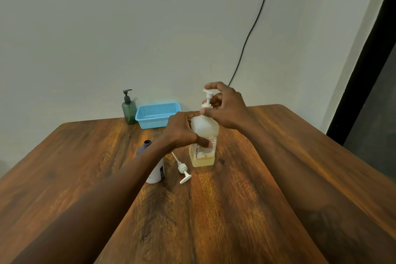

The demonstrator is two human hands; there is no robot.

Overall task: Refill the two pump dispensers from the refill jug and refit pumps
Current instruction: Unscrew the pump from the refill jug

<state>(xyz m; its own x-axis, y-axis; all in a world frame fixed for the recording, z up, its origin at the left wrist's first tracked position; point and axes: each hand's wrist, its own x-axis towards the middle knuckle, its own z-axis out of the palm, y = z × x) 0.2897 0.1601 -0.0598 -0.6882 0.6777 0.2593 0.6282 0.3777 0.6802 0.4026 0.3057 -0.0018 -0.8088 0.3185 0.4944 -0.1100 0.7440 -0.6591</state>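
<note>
Your left hand (182, 133) covers the upper left side of the translucent square bottle of pale yellow liquid (203, 152), and its thumb hides part of the label, whose small print is too fine to read. Your right hand (225, 109) hides the collar of the white pump (208, 97). Your left forearm crosses the white cylindrical bottle with a dark open neck (157, 172). The wooden table (214, 221) runs off the bottom edge.
</note>
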